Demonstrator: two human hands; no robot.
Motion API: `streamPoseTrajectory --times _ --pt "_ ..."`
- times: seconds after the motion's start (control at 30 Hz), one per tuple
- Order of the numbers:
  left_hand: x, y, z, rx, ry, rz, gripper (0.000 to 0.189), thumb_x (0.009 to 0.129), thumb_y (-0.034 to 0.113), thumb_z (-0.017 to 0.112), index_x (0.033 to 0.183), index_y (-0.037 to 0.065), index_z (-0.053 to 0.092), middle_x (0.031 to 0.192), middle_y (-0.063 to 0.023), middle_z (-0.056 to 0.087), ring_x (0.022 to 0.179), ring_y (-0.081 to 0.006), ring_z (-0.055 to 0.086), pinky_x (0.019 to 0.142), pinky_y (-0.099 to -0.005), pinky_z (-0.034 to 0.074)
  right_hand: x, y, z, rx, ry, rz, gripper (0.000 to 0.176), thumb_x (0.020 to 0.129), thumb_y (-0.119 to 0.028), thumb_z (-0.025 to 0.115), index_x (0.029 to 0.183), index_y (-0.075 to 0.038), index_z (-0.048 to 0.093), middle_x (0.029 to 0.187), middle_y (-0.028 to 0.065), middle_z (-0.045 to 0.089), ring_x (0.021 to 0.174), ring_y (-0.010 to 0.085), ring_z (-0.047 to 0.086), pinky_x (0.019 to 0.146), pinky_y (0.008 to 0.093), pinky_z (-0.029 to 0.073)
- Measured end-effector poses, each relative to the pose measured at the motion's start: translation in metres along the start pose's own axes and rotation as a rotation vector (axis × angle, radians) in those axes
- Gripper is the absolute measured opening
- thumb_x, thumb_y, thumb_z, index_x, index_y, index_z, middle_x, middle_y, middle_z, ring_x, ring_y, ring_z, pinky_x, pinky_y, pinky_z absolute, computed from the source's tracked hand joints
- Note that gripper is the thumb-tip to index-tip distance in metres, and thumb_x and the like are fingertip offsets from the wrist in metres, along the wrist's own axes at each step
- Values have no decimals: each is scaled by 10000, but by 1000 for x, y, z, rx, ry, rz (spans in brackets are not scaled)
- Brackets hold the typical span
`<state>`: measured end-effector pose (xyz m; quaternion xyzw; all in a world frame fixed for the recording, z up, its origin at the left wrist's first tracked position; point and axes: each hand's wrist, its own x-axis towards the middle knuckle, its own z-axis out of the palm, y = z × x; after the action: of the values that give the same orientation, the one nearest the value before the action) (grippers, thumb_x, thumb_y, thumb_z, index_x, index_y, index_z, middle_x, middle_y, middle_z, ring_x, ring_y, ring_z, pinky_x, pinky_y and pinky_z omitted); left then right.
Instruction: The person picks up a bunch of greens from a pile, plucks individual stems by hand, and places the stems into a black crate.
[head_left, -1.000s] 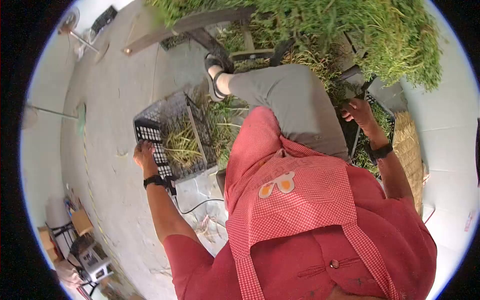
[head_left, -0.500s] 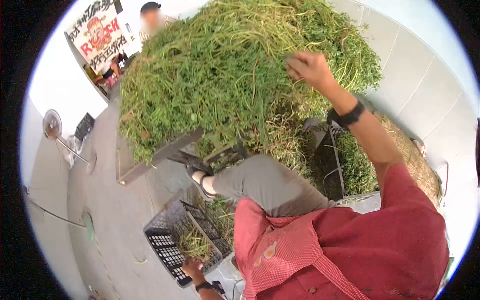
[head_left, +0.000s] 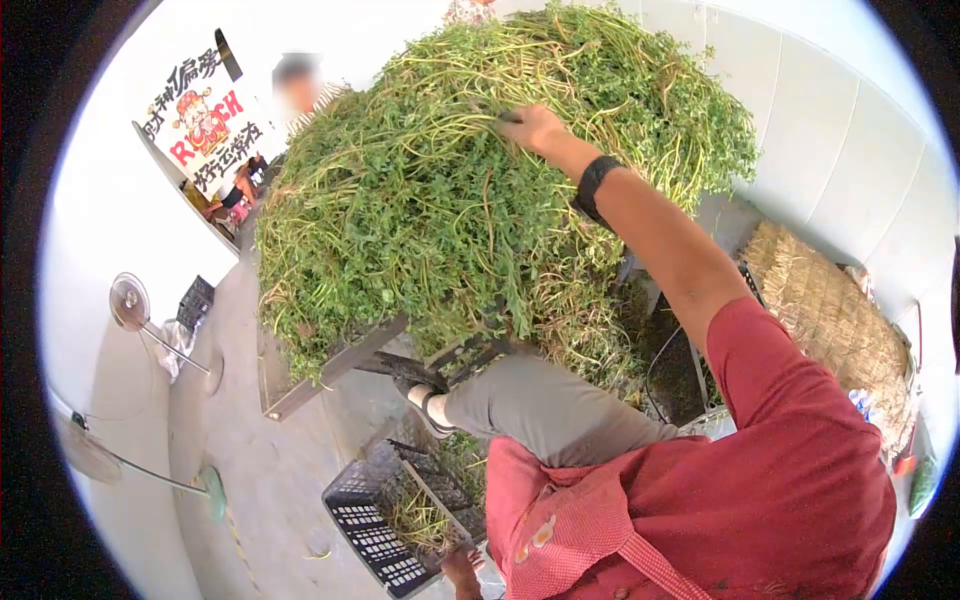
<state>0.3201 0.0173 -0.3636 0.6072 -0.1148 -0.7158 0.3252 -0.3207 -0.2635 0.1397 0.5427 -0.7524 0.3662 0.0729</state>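
My right hand (head_left: 535, 130) is on the upper part of a large heap of leafy green stems (head_left: 430, 190). Its fingers are closed round a small dark object, too unclear to name. Low in the view, my left hand (head_left: 461, 572) is beside the near end of a black plastic crate (head_left: 368, 532), its fingers too small and blurred to read. Cut stems (head_left: 415, 515) lie inside the crate. The heap rests on a metal-edged table (head_left: 335, 368).
A standing fan (head_left: 130, 300) and a second fan's green base (head_left: 214, 492) are at the left. Another person (head_left: 318, 98) is behind the heap. A rolled straw mat (head_left: 825, 310) lies at the right. My leg (head_left: 550, 405) extends under the heap.
My right hand has moved left across the heap. My left hand has shifted right and down, from above the crate's end to beside it. The camera view has shifted.
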Motion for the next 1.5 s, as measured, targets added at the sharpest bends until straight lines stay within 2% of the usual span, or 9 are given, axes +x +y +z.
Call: streamPoseTrajectory --times 0.1,0.23,0.3,0.53,0.77,0.93,1.23,1.43,1.5 --pt "-45 0 42 380 150 289 211 824 152 516 985 16 520 741 -143 610 560 -242 612 433 -358 516 -2 17 6 161 -127 -68 430 754 -470 552 915 -88 665 830 151 644 810 338 592 749 389 472" --pt "-67 1 69 392 161 419 221 813 138 549 989 4 548 754 -126 613 552 -226 601 436 -327 511 -1 10 -7 648 66 43 282 769 -348 624 779 -73 681 714 76 638 679 199 599 628 337 476" --pt "-66 0 74 397 126 510 212 806 136 558 967 -2 569 744 -120 615 553 -208 597 444 -316 509 -15 11 -23 856 -34 9 268 845 -200 607 955 44 601 851 87 636 773 166 606 709 298 503" --pt "-108 32 132 607 66 659 221 780 115 537 870 -61 636 713 -90 631 590 -160 583 520 -275 463 -45 10 -25 1457 -270 95 157 912 -196 498 914 -39 506 716 17 476 661 127 477 769 417 532" --pt "-128 36 143 852 85 740 238 778 120 531 882 -58 651 771 -139 661 649 -165 580 625 -318 466 -61 27 -13 1114 -299 396 803 849 -310 595 1375 43 102 1211 234 401 940 307 534 880 415 474" --pt "-99 31 125 976 110 730 251 787 134 547 911 -68 630 798 -152 657 707 -183 617 659 -322 474 -90 32 -1 1112 -309 293 486 791 -189 672 1074 166 500 782 149 602 610 197 603 540 276 536" --pt "-136 54 178 1039 133 626 248 814 129 552 979 -45 617 912 -135 651 840 -195 614 756 -300 468 -105 8 -2 960 -65 206 204 779 -107 654 877 67 617 688 107 615 517 142 584 476 268 505" --pt "-74 49 153 652 24 830 142 816 72 526 851 -42 603 761 -75 620 695 -190 579 627 -313 462 -155 2 4 510 70 -283 166 726 -96 662 873 -29 621 734 107 599 631 235 584 570 332 478" --pt "-120 80 209 -160 -218 339 136 831 55 511 880 -48 586 755 -49 611 635 -177 560 594 -306 459 -170 -2 12 617 104 -411 147 715 -103 658 838 -35 616 729 124 581 658 289 566 609 370 457"
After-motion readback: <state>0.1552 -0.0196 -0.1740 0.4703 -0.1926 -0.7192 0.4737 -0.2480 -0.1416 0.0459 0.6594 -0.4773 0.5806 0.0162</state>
